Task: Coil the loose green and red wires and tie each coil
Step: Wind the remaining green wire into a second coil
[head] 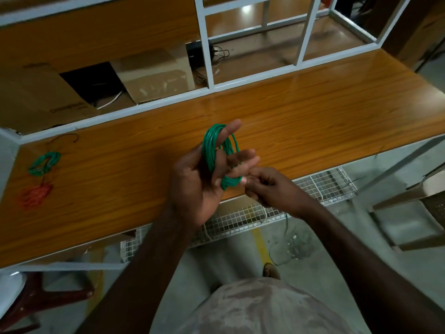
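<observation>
A green wire coil [212,150] is wound in several loops around the fingers of my left hand [195,182], which is held palm-up over the wooden tabletop [301,121]. My right hand [269,186] pinches the green wire at the bottom of the coil, near the table's front edge. A loose tail of green wire [286,227] hangs down below the table toward the floor. At the table's left end lie a small green coil [44,163] and a red wire bundle [36,195], apart from both hands.
A thin dark wire [65,137] lies beyond the small green coil. White metal shelf frame [207,44] and cardboard boxes [154,73] stand behind the table. A wire mesh tray [320,186] hangs under the table. A plastic chair [409,203] is at right, a red stool [48,295] at left.
</observation>
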{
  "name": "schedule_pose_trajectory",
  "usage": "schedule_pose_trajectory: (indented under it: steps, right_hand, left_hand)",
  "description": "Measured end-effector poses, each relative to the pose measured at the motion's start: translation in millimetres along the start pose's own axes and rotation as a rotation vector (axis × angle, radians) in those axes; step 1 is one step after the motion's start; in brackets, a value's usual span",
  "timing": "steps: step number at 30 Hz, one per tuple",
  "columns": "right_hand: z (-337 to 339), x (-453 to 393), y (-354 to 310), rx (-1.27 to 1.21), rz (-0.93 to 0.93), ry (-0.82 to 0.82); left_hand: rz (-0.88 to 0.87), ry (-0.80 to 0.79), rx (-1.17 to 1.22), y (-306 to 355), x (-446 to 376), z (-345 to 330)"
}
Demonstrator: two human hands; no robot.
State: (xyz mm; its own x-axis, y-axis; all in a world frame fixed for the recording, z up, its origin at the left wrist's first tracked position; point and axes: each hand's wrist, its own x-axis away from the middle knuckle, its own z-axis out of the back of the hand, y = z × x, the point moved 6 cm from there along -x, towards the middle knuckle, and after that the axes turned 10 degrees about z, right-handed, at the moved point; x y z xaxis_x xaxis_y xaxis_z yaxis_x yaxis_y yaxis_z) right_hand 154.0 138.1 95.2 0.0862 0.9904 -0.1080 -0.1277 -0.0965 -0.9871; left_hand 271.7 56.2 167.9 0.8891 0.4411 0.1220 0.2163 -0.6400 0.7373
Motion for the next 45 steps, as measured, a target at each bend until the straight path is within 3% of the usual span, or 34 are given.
schedule_pose_trajectory:
  steps: [8, 13, 21, 29, 34, 40, 45]
  right_hand:
    - [-7, 11, 6, -0.04, -0.076, -0.1]
    - [-16, 18, -11, -0.034, -0.055, -0.197]
    - [-18, 18, -34, 0.206, -0.032, -0.356]
    - [20, 15, -81, 0.109, 0.044, -0.241]
    - [71, -6, -100, -0.018, 0.133, 0.067]
    - [108, -36, -61, 0.078, 0.133, 0.23]
    - [105, -38, -6, 0.107, 0.024, 0.282]
  left_hand:
    - [-0.053, 0.118, -0.042, -2, -19, -1]
    - [-0.114, 0.263, -0.214, -4, -34, 17]
    - [-0.112, 0.406, -0.368, -27, -41, 40]
    - [-0.058, 0.507, -0.686, -32, -32, 46]
    - [0.02, 0.412, -0.826, -51, -30, 48]
    - [0.048, 0.15, -0.672, -68, -13, 23]
    - [0.024, 0.095, -0.424, -65, -11, 17]
